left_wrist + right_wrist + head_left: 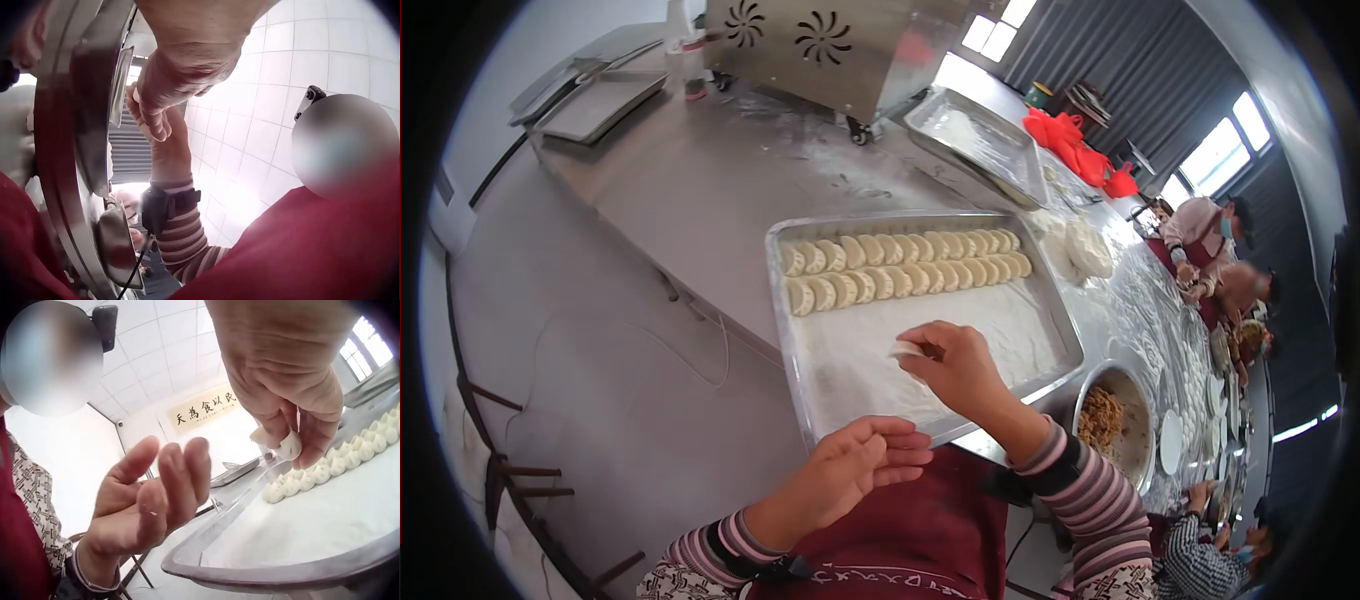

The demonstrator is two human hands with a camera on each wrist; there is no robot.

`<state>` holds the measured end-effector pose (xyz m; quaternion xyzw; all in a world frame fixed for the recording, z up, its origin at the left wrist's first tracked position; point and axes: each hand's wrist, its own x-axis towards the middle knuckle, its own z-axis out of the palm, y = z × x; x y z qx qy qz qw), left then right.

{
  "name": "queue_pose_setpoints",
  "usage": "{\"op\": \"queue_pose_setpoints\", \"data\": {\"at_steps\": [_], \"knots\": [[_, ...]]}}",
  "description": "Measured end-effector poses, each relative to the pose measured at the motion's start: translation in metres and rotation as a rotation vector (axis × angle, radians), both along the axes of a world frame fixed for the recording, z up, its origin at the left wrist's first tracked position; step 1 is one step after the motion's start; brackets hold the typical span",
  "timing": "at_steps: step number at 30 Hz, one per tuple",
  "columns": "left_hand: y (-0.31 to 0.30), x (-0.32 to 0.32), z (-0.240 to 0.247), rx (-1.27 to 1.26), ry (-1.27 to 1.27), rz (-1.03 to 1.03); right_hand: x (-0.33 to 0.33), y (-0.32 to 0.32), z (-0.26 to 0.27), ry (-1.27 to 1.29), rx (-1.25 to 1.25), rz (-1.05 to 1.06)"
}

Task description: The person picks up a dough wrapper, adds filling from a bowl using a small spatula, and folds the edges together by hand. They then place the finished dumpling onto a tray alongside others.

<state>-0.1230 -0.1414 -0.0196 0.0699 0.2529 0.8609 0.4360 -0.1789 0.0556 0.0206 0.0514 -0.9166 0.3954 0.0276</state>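
A pale dumpling [289, 447] is pinched between the thumb and fingers of my right hand [960, 368], over the bare lower part of a metal tray [792, 375]. Palm up and holding nothing, my left hand [855, 468] is at the tray's near edge, its fingers loosely extended. Two rows of folded dumplings [900, 280] line the far half of the tray, on a whitish floury lining. In the right wrist view the left hand [150, 500] stands apart from the dumpling, fingers slightly bent.
A metal bowl [1145, 440] of brown filling [1100, 418] stands right of the tray. Beyond are a lump of dough [1088, 248], another tray [980, 140], red bags [1075, 145] and a wheeled steel machine [830, 60]. Several people work along the floury table at the right.
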Motion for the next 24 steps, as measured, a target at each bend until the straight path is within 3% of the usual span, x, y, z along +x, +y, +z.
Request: {"op": "queue_pose_setpoints", "data": {"at_steps": [3,5,7,11,21,24], "knots": [[-0.024,0.010,-0.002,-0.131,0.130,0.150,-0.029,-0.027,-0.020,-0.229,-0.211,-0.059],[-0.038,0.017,-0.006,-0.160,0.158,0.199,-0.043,-0.045,-0.040,-0.181,-0.200,-0.068],[-0.049,0.024,-0.011,-0.187,0.186,0.237,-0.054,-0.060,-0.051,-0.158,-0.004,-0.060],[-0.064,0.032,-0.018,-0.233,0.147,0.255,-0.059,-0.080,-0.066,-0.048,0.138,-0.116],[-0.067,0.038,-0.024,-0.249,0.117,0.307,-0.070,-0.095,-0.075,-0.092,0.280,-0.139],[-0.063,0.039,-0.018,-0.264,0.115,0.303,-0.074,-0.097,-0.088,0.037,0.273,-0.135]]}}
